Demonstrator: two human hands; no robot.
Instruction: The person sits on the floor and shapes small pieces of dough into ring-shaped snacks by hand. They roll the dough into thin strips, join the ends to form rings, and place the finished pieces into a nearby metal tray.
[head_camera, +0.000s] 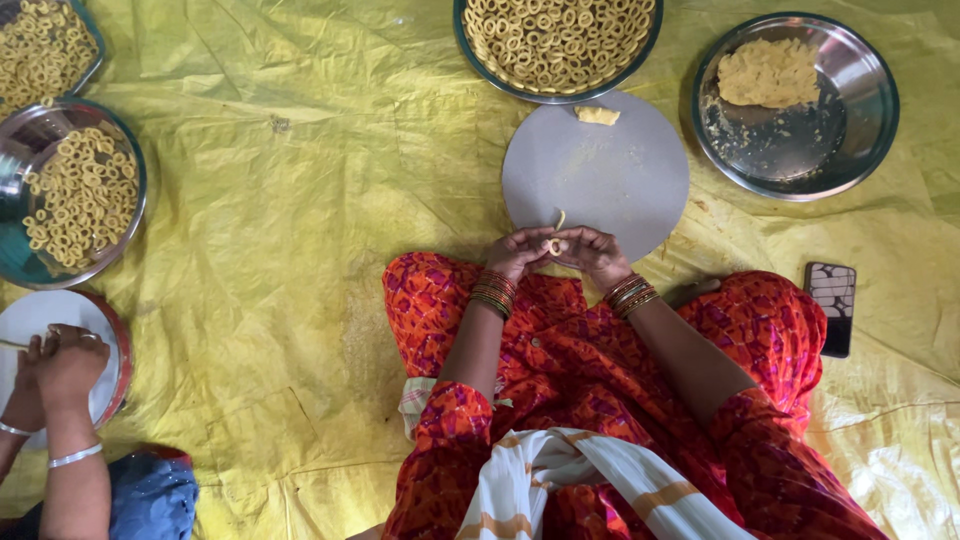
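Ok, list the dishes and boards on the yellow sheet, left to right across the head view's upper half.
Steel plate of dough rings → round grey board → steel plate with a dough lump. The corner tray and top bowl overlap these, so they are left out.

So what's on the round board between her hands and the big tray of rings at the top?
In the head view, only a small lump of dough sits near the round board's far edge; the rest is bare.

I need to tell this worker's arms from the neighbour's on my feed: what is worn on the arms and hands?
Both forearms are bare. The left hand has a stack of red and gold bangles at the wrist; the right hand has a similar stack. Short orange-red patterned sleeves end near the elbows. No rings are discernible.
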